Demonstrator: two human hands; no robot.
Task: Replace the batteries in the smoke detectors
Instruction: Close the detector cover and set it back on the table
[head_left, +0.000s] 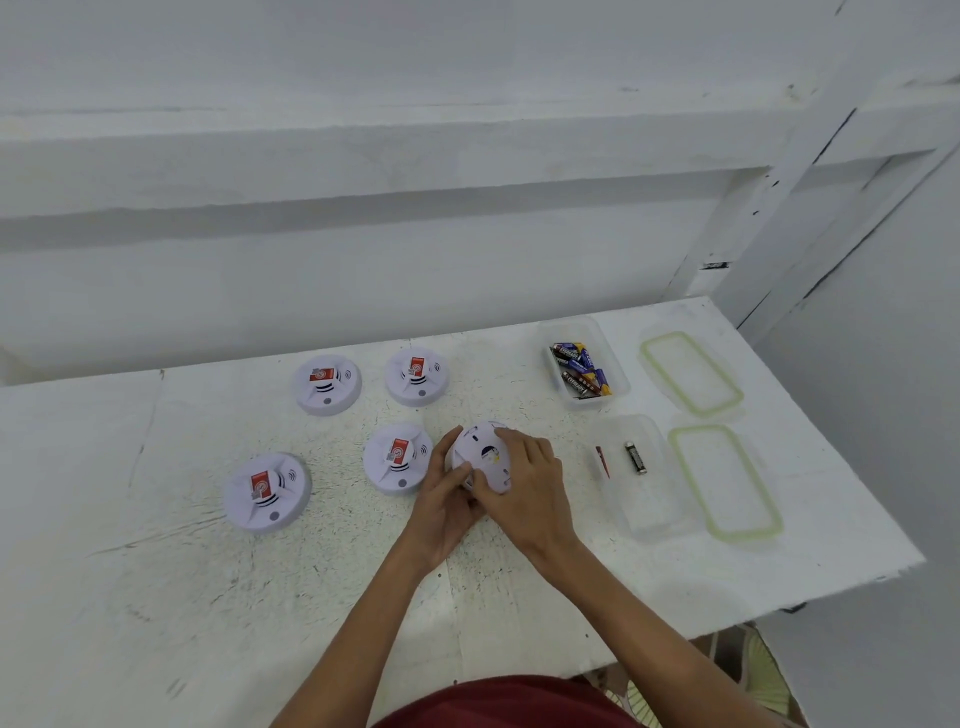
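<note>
One smoke detector (484, 451) is gripped underside-up between both hands, left hand (441, 506) below, right hand (530, 488) over the rim. Body should be braced, twisting kept even, not forced.

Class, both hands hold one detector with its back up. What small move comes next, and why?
Probably open its back to reach the battery: the left hand and right hand grip the detector, and batteries lie ready in the far box.
</note>
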